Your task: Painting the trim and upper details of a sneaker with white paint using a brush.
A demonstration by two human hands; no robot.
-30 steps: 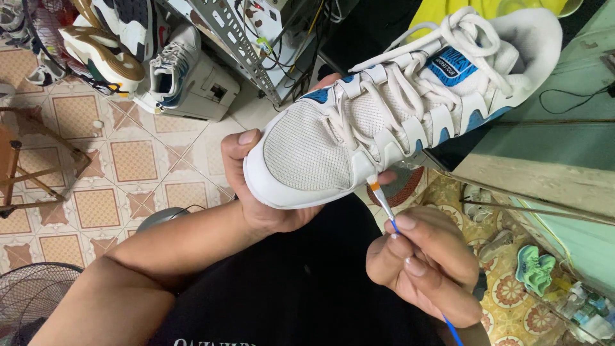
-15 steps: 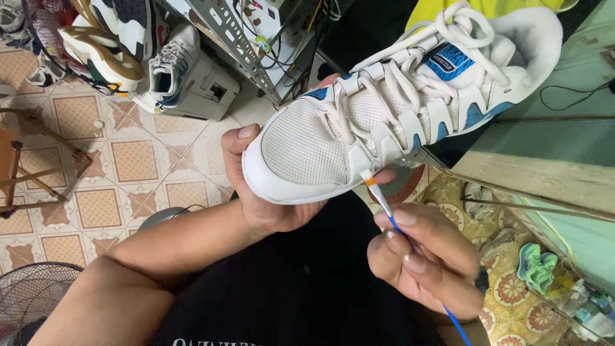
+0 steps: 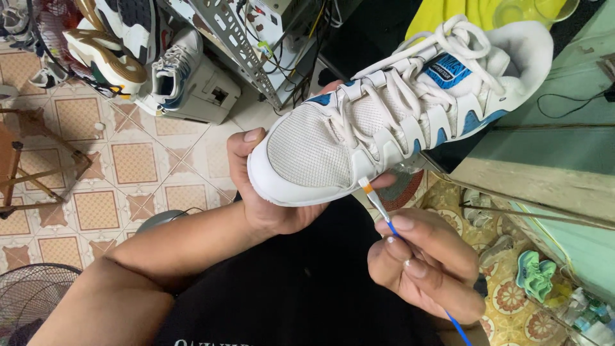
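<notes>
My left hand (image 3: pixel 266 192) grips a white sneaker (image 3: pixel 391 109) with blue side panels and white laces from underneath, toe pointing lower left. My right hand (image 3: pixel 426 266) pinches a thin paintbrush (image 3: pixel 378 204) with a blue handle and an orange-tipped ferrule. The brush tip touches the white rubber edge of the sneaker's sole, on the side nearest me. Below both hands lies my black-clothed lap.
Other sneakers (image 3: pixel 163 67) pile up at the top left beside a white box and a perforated metal rack (image 3: pixel 237 38) with cables. A wooden stool (image 3: pixel 19 166) and a fan grille (image 3: pixel 32 301) stand at the left on the tiled floor. A green ledge (image 3: pixel 551 154) runs at the right.
The sneaker has shifted slightly toward me and the brush tip has moved up along the sole edge, staying in contact with it.
</notes>
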